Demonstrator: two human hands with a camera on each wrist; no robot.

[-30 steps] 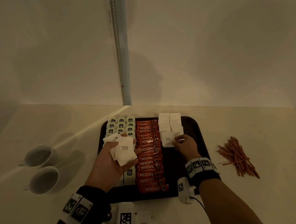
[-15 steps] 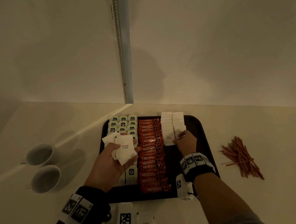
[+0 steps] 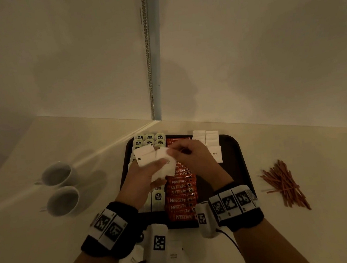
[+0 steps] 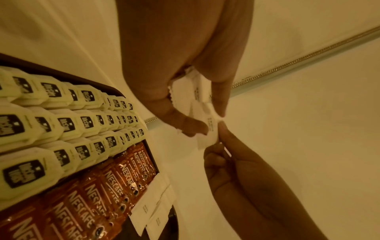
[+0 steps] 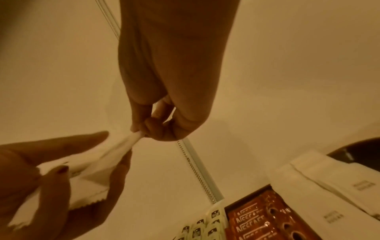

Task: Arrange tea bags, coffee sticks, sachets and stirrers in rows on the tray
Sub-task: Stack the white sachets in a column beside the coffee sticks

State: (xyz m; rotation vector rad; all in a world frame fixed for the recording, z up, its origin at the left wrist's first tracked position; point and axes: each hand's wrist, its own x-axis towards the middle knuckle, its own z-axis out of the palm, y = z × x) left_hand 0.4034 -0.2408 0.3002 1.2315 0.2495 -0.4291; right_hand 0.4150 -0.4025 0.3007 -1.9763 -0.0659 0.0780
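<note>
Sugar row step: left hand [image 3: 145,174] grips sachets [image 3: 149,158] at frame centre; right hand [image 3: 194,154] pinches one. Next: lay in tray [image 3: 237,157] row.

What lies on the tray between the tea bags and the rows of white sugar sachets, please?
In the head view, one column of red Nescafe coffee sticks fills the tray between the tea bags and the sugar sachets; both hands hide its middle.

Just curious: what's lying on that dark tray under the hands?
On the tray: tea bags, red coffee sticks, white sugar sachets. The hands cover the rows' middles.
</note>
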